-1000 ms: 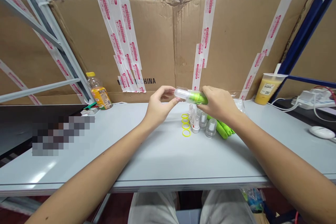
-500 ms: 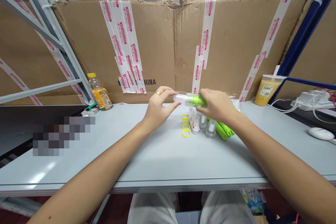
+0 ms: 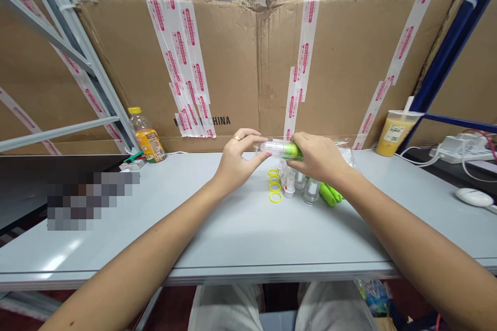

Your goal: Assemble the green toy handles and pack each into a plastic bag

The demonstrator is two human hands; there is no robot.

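Note:
Both my hands hold a clear plastic tube with a green section level, just above the white table. My left hand grips its clear end with the fingertips, and my right hand wraps around the green part. Below the tube lie several yellow rubber rings in a short row. Several small clear plastic parts with white bases stand beside them, partly hidden behind my right hand. Bright green pieces lie to their right.
A large taped cardboard box panel rises behind the table, with a juice bottle at its left and a yellow drink cup at right. A power strip, white mouse, blue shelf posts and a pixelated patch surround the table.
The tube has dropped a little, and my hands have drawn closer together along it. My right hand now covers more of the green section.

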